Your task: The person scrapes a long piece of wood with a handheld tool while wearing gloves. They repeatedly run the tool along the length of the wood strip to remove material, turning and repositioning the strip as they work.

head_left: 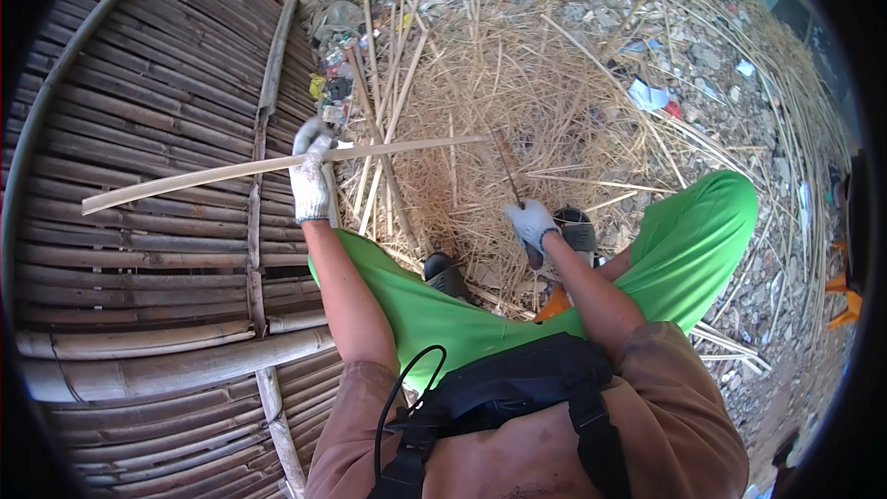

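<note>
A long pale bamboo strip [212,173] runs crosswise in front of me. My left hand [312,176], in a white knit glove, is closed around it near its middle. My right hand [533,225], also gloved, grips a knife [505,164] with a thin dark blade that points away from me. Part of the dark handle shows below the fist. The strip's right end lies close to the blade's far part; whether they touch I cannot tell.
Bamboo shavings [517,92] cover the ground ahead, with several bamboo strips [395,97] at their left. A slatted bamboo panel [176,120] fills the left side. Rubble and litter [711,55] lie at the right. Below my hands are my green-clad knees [707,222] and dark sandals [447,275].
</note>
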`<action>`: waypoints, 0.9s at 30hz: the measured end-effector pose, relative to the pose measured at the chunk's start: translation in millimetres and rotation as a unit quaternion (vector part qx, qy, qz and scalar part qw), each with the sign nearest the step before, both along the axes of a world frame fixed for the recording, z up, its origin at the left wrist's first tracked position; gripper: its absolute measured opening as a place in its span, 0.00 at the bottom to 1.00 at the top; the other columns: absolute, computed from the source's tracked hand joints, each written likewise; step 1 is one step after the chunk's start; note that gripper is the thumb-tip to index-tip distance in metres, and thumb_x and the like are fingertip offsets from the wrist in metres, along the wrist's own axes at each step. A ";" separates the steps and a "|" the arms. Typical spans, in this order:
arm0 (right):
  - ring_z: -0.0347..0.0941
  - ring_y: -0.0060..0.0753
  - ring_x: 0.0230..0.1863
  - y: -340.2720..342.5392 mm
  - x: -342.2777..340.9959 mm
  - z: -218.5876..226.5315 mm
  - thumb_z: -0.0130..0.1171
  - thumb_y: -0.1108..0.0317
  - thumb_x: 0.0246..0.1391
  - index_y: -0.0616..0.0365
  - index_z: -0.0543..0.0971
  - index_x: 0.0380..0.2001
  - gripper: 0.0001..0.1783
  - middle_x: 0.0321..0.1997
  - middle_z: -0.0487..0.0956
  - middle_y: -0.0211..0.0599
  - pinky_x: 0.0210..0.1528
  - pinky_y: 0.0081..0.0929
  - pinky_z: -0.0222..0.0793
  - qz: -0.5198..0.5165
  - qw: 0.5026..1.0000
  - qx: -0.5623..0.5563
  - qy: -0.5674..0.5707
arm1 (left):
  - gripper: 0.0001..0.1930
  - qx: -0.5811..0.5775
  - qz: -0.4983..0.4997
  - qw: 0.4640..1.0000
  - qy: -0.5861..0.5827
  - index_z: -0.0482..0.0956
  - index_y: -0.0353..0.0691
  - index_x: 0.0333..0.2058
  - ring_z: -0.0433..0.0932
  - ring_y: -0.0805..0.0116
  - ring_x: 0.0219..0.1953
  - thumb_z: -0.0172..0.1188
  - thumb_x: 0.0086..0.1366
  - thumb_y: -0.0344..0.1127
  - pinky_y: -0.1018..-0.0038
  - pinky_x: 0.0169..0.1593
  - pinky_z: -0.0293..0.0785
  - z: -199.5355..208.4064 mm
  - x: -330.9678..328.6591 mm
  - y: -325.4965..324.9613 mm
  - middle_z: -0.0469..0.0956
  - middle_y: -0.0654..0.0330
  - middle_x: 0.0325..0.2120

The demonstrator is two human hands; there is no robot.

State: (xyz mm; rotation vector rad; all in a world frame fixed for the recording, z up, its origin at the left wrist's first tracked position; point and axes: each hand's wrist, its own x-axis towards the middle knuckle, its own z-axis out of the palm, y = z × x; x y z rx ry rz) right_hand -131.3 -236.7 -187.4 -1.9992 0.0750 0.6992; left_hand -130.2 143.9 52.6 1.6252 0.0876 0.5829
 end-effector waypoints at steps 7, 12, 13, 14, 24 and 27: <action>0.81 0.49 0.34 13.3 -8.5 24.1 0.62 0.48 0.64 0.66 0.80 0.45 0.27 0.32 0.83 0.50 0.43 0.43 0.76 0.004 0.995 0.078 -0.062 | 0.20 -0.296 0.046 0.924 -0.237 0.82 0.37 0.49 0.53 0.73 0.20 0.57 0.77 0.51 0.71 0.27 0.58 21.7 -6.1 4.9 0.59 0.69 0.20; 0.81 0.50 0.36 24.0 -20.9 53.4 0.62 0.48 0.63 0.64 0.80 0.43 0.25 0.34 0.83 0.50 0.44 0.43 0.76 0.036 0.985 0.081 -0.145 | 0.25 -0.260 -0.149 0.914 -0.274 0.83 0.32 0.50 0.52 0.76 0.16 0.55 0.78 0.52 0.74 0.22 0.52 33.2 -26.5 18.1 0.59 0.71 0.16; 0.81 0.50 0.36 26.7 -22.8 60.7 0.61 0.47 0.64 0.64 0.80 0.42 0.25 0.34 0.83 0.50 0.44 0.44 0.76 0.051 0.985 0.077 -0.148 | 0.25 -0.264 -0.173 0.912 -0.263 0.83 0.31 0.49 0.52 0.76 0.16 0.54 0.78 0.52 0.74 0.22 0.52 32.5 -27.3 16.4 0.58 0.71 0.16; 0.81 0.50 0.36 31.7 -22.6 67.4 0.61 0.47 0.64 0.64 0.80 0.42 0.26 0.34 0.83 0.50 0.44 0.44 0.77 0.070 0.983 0.074 -0.152 | 0.25 -0.258 -0.168 0.921 -0.238 0.83 0.31 0.49 0.52 0.76 0.16 0.54 0.78 0.51 0.74 0.22 0.52 30.8 -27.2 14.4 0.58 0.70 0.16; 0.81 0.56 0.32 108.7 -47.9 155.5 0.54 0.45 0.67 0.61 0.79 0.39 0.25 0.30 0.83 0.53 0.39 0.52 0.75 0.162 0.954 0.184 -0.175 | 0.20 -0.234 -0.153 0.945 -0.170 0.82 0.31 0.47 0.50 0.77 0.16 0.52 0.79 0.45 0.74 0.22 0.51 28.6 -5.2 -31.3 0.56 0.72 0.17; 0.81 0.57 0.32 107.7 -39.6 168.4 0.52 0.46 0.68 0.59 0.79 0.40 0.25 0.31 0.83 0.53 0.39 0.53 0.75 0.204 0.946 0.128 -0.218 | 0.19 -0.221 -0.165 0.945 -0.178 0.82 0.30 0.47 0.51 0.78 0.16 0.53 0.78 0.43 0.75 0.22 0.52 29.7 -6.5 -34.3 0.57 0.72 0.17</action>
